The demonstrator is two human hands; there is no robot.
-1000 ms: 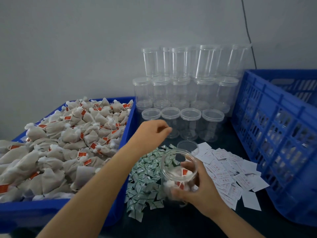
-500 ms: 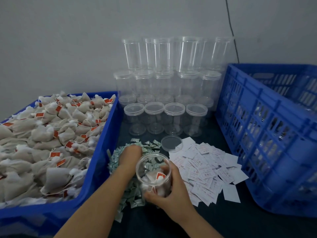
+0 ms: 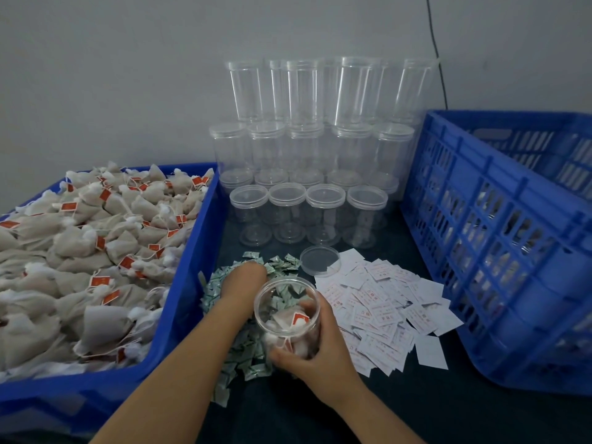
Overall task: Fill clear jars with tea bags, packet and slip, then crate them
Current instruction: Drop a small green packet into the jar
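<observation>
Right hand (image 3: 315, 347) fingers wrapped around upright open jar (image 3: 287, 315); left hand (image 3: 245, 277) pressed into green packets (image 3: 237, 350) just beside, finger closure hidden.

Head camera looks down, close over table (image 3: 480, 411).

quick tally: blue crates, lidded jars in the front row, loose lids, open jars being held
blue crates: 2, the tea-bag crate and the slotted crate
front-row lidded jars: 4
loose lid: 1
open jar in the right hand: 1
total: 8
</observation>
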